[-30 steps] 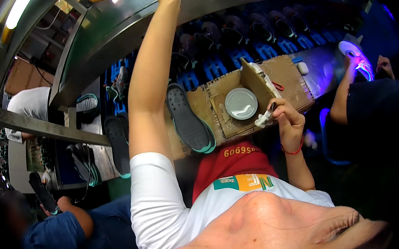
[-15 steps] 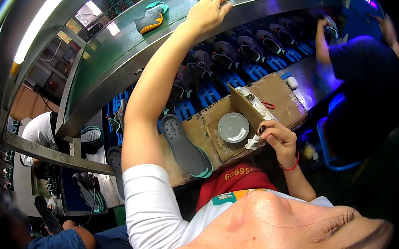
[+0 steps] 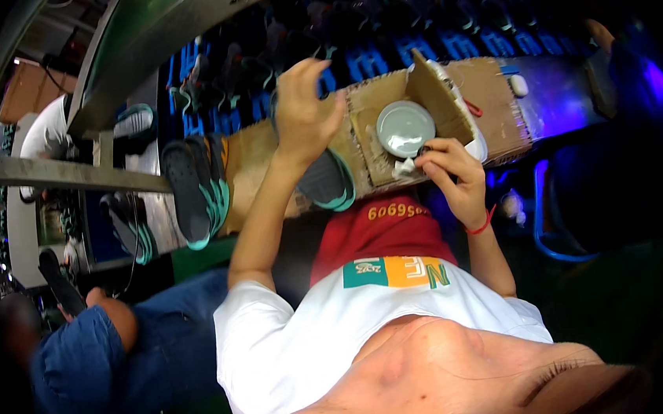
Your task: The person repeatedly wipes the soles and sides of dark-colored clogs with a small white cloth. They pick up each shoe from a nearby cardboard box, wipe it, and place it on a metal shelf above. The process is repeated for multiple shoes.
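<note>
My left hand (image 3: 304,119) is raised over a grey shoe (image 3: 325,180) with teal edging. Its fingers are apart and nothing shows between them; the hand hides the shoe's far part, and I cannot tell whether they touch. In a pinch, my right hand (image 3: 456,176) holds a crumpled white cloth (image 3: 404,167), with a small dark piece at the fingertips that I cannot make out. Just beyond that hand, a round pale dish (image 3: 406,125) lies inside an open cardboard box (image 3: 440,91). Cardboard (image 3: 252,155) lies under the shoe and box.
Several grey shoes (image 3: 188,188) with teal edging stand together at the left. Behind the cardboard runs a row of dark shoes on blue holders (image 3: 366,62). A metal beam (image 3: 68,173) crosses at left. A co-worker in blue (image 3: 86,370) sits lower left; a blue stool frame (image 3: 545,220) is at right.
My left hand has come down from a shoe on the raised green surface to above the grey shoe on the cardboard. My right hand keeps its pinch. The view has shifted too.
</note>
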